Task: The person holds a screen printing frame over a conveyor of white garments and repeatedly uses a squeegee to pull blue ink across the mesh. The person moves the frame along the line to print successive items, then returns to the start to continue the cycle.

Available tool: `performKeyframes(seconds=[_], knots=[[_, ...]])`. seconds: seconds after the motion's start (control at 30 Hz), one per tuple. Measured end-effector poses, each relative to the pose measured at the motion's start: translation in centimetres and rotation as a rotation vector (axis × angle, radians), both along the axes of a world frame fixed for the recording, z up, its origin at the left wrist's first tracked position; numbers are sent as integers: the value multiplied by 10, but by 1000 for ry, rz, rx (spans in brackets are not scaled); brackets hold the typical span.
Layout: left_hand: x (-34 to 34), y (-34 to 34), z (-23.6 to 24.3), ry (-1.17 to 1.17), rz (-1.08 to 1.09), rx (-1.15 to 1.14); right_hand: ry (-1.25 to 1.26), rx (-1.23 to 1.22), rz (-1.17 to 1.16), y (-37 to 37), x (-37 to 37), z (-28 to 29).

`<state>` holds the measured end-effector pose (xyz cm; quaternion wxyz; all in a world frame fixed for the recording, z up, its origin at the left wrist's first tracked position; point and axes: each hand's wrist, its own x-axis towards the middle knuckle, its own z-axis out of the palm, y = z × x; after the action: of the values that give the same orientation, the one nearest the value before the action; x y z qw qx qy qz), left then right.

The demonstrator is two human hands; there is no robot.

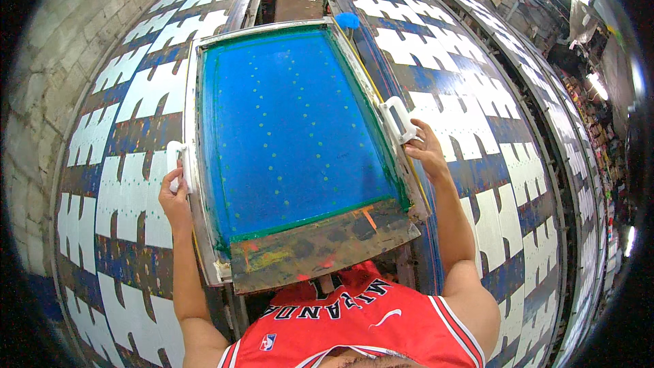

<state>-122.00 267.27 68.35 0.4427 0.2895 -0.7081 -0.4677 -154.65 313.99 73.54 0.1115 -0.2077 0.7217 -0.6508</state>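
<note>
A large screen-printing frame (193,163) with blue mesh (296,129) and green-edged borders is held in front of me. Small pale green dots run in lines over the mesh. My left hand (175,194) is closed on the white handle (175,155) on the frame's left side. On the right side, the fingers of my right hand (427,150) curl around the lower end of another white handle (397,119). A paint-stained board (320,245) spans the near end of the frame, close to my body.
Long printing tables run away on the left (109,184) and right (470,184), bearing rows of white cut fabric pieces. A blue round object (347,21) sits at the frame's far right corner. A block wall (34,109) stands at far left; clutter (596,109) lines the far right.
</note>
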Motion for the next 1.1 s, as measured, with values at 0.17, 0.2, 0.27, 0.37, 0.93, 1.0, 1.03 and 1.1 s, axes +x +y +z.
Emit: performKeyframes(seconds=[0.17, 0.2, 0.27, 0.37, 0.93, 1.0, 1.03, 1.1], knots=[[-57, -24, 9, 47, -19, 45, -4, -9, 5, -20, -50, 7], [-70, -30, 10, 4, -7, 26, -4, -42, 22, -23, -62, 6], [-96, -44, 12, -86, 17, -59, -5, -85, 28, -30, -88, 3], [-144, -60, 12, -48, -23, -37, -3, -87, -3, -37, -125, -2], [-534, -91, 50, 41, -437, 6, 66, -156, -400, -5, -335, 15], [-565, -84, 53, 26, -486, -43, 44, -172, -445, 6, -338, 17], [-583, -82, 56, -56, -472, 10, 30, -170, -482, 12, -340, 19], [-622, -75, 59, 14, -571, 38, 20, -157, -557, 21, -341, 20]])
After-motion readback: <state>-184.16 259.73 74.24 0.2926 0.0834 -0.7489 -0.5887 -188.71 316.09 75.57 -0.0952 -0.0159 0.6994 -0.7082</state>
